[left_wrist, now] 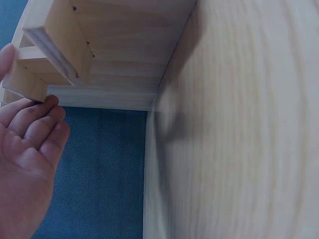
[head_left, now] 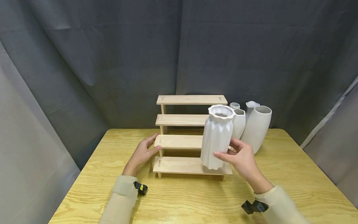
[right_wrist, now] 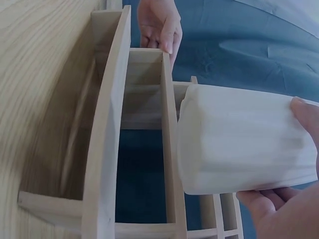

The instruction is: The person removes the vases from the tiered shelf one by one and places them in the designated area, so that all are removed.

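My right hand (head_left: 242, 158) grips a white vase (head_left: 216, 140) with pleated sides and a wavy rim, thumb on the near side and fingers behind. The vase is upright, held in front of the right part of a stepped wooden shelf (head_left: 179, 141). In the right wrist view, the base of the vase (right_wrist: 239, 139) appears off the shelf boards. At the shelf's left end my left hand (head_left: 142, 154) pinches the second board from the bottom. The left wrist view shows the fingers of that hand (left_wrist: 30, 134) against the wooden end piece.
Several more white vases stand close together right of the shelf, among them a tall smooth one (head_left: 257, 129) and an angular one (head_left: 238, 124), partly hidden by the held vase. A dark grey curtain (head_left: 126, 62) hangs behind the wooden table (head_left: 179, 202).
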Available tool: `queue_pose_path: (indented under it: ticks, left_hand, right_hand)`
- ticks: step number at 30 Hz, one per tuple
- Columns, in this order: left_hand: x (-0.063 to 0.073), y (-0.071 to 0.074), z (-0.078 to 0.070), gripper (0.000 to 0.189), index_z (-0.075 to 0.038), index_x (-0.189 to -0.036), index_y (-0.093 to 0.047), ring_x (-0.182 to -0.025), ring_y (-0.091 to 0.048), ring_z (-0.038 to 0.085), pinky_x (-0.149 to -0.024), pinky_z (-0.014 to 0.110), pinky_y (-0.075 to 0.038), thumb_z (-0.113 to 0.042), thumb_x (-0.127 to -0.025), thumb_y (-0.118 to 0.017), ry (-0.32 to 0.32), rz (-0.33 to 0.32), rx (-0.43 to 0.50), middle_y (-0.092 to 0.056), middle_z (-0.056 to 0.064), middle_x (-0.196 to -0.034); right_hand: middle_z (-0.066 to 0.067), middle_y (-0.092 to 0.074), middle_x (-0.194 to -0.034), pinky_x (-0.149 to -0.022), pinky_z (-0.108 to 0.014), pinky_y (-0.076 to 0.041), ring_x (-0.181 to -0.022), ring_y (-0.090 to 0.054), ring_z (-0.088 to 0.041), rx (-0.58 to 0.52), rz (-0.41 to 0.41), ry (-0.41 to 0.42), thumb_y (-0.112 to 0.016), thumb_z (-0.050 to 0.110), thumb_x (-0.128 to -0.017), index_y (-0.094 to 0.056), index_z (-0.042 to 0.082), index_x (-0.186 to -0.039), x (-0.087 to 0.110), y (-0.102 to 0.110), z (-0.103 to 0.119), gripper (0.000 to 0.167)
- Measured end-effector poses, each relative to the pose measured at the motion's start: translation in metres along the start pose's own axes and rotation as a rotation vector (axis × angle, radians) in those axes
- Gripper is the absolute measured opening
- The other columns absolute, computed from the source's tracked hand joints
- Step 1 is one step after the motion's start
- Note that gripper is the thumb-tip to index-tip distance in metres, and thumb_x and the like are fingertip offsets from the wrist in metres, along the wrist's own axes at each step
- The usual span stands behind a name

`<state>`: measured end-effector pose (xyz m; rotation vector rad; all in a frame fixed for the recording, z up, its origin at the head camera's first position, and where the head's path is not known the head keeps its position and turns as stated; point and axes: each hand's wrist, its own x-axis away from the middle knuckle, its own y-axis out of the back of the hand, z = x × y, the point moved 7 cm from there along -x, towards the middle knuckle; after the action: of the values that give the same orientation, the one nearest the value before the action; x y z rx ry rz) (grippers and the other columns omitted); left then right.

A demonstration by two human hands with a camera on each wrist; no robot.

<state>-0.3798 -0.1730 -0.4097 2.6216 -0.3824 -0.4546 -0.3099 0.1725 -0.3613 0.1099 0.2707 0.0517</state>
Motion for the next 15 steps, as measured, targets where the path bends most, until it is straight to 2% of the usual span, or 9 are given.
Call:
queue_pose_path:
  ticks: [6,15]
  left_hand:
    - [0.000,0.000,0.000,0.065,0.001,-0.152,-0.033,-0.140,-0.032,0.040,-0.115,0.049,-0.027,-0.020,-0.098,-0.065,0.001,0.001,-0.001,-0.030,0.020,-0.156]
    - [0.000,-0.001,-0.002,0.065,0.002,-0.151,-0.033,-0.140,-0.031,0.040,-0.114,0.050,-0.027,-0.018,-0.098,-0.064,-0.014,0.001,0.001,-0.029,0.024,-0.155]
  right_hand:
    - [-0.020,-0.059,-0.126,-0.085,-0.033,-0.056,-0.099,-0.069,-0.021,0.000,-0.006,-0.010,-0.086,0.003,-0.075,-0.053,-0.006,-0.136,0.003,0.006,-0.004,0.070]
    - [-0.015,-0.060,-0.126,-0.084,-0.031,-0.057,-0.099,-0.069,-0.019,0.051,-0.029,-0.007,-0.087,0.008,-0.076,-0.055,-0.004,-0.136,0.008,0.017,-0.008,0.069]
